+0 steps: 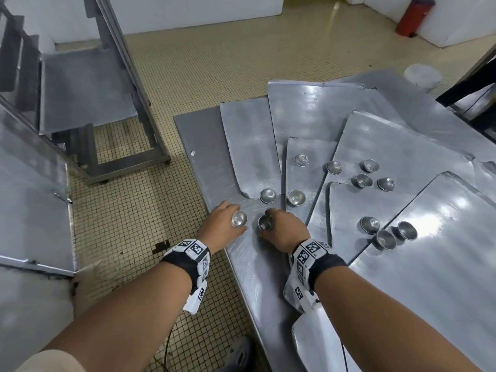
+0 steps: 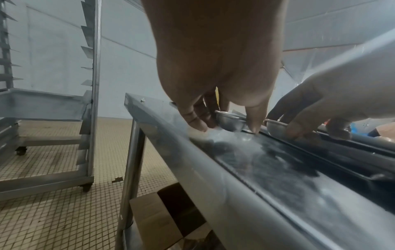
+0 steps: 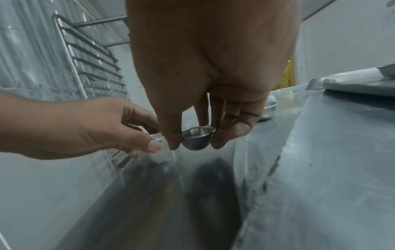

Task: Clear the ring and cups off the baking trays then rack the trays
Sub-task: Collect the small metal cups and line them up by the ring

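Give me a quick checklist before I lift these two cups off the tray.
1. Left hand grips its cup: ok, fingers pinch both sides.
2. Right hand grips its cup: ok, thumb and fingers pinch the rim.
3. The two held cups are apart: ok.
4. Cups left on the trays: not ok, ten still loose, nearest.
5. Rack has free slots: ok, empty runners show in the left wrist view.
6. Ring removed: cannot tell, none in view.
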`<state>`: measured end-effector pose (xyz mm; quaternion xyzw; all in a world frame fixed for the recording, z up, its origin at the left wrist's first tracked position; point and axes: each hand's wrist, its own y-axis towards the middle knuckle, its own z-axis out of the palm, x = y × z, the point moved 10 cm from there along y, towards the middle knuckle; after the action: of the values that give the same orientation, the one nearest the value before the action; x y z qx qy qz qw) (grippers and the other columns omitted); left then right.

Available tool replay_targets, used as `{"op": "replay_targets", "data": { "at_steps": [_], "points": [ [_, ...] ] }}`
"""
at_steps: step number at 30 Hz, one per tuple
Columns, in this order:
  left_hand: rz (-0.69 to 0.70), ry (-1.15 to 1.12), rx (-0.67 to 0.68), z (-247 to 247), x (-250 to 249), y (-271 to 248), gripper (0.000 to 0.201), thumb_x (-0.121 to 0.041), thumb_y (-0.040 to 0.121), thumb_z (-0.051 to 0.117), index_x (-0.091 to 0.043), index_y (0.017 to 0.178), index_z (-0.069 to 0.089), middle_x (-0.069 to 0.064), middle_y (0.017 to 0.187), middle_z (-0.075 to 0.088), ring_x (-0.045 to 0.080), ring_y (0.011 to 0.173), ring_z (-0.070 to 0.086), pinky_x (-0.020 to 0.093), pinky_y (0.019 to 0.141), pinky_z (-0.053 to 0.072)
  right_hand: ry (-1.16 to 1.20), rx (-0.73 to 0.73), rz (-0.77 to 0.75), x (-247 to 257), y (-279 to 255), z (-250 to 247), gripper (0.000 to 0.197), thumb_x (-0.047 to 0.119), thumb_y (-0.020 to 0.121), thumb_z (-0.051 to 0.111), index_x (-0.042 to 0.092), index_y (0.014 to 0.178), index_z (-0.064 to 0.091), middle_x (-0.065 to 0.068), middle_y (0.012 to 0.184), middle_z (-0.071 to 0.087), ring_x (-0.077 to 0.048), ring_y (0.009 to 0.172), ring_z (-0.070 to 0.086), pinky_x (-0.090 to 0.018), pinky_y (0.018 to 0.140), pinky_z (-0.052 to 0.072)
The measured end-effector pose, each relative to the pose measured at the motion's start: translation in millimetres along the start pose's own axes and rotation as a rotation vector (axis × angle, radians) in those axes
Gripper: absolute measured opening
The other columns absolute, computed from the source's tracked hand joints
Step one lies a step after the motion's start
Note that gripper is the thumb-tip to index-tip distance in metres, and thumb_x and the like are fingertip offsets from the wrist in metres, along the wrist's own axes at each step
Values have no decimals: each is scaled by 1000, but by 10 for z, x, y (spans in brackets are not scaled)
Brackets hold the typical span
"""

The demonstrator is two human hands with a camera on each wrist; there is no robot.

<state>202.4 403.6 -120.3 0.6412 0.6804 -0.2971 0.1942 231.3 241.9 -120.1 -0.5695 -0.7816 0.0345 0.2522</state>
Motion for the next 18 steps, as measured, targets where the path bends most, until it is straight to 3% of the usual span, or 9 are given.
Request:
{"op": "replay_targets", "data": {
  "at_steps": [4, 6, 9, 14, 18],
  "points": [
    [14, -10, -5, -93, -244, 11, 65, -39, 81, 79, -12, 135, 58, 1, 131, 54, 22, 113, 59, 34, 99, 48, 24, -33, 45, -58, -147, -200, 35, 38, 85, 61, 21, 114, 56, -7, 115, 65, -32, 108, 63, -38, 83, 50],
    [44, -6, 2, -158, -458, 19, 60, -37, 79, 80, -13, 131, 60, 0, 127, 55, 21, 110, 59, 34, 97, 48, 35, -60, 68, -122, -245, -360, 28, 39, 82, 62, 23, 103, 55, -5, 107, 66, -30, 102, 64, -36, 79, 50],
    [115, -21, 15, -218, -830, 39, 51, -35, 75, 82, -18, 120, 65, -2, 112, 56, 21, 101, 61, 31, 87, 47, 40, -112, 103, -294, -438, -630, 32, 42, 79, 62, 24, 105, 59, -4, 106, 65, -29, 98, 64, -32, 73, 45],
    [270, 63, 70, -113, -1579, 25, 51, -37, 74, 83, -20, 120, 68, 3, 110, 62, 21, 103, 59, 25, 82, 39, 52, -259, 147, -660, -1033, -1076, 36, 46, 83, 66, 22, 110, 63, -4, 108, 64, -28, 98, 63, -31, 73, 43],
    [420, 135, 152, 140, -2379, -136, 40, -39, 74, 81, -17, 106, 69, -2, 101, 63, 16, 93, 58, 25, 73, 36, 105, -367, 250, -1119, -1701, -1309, 36, 47, 84, 64, 23, 111, 64, -4, 111, 62, -28, 101, 63, -36, 84, 51]
  ]
}}
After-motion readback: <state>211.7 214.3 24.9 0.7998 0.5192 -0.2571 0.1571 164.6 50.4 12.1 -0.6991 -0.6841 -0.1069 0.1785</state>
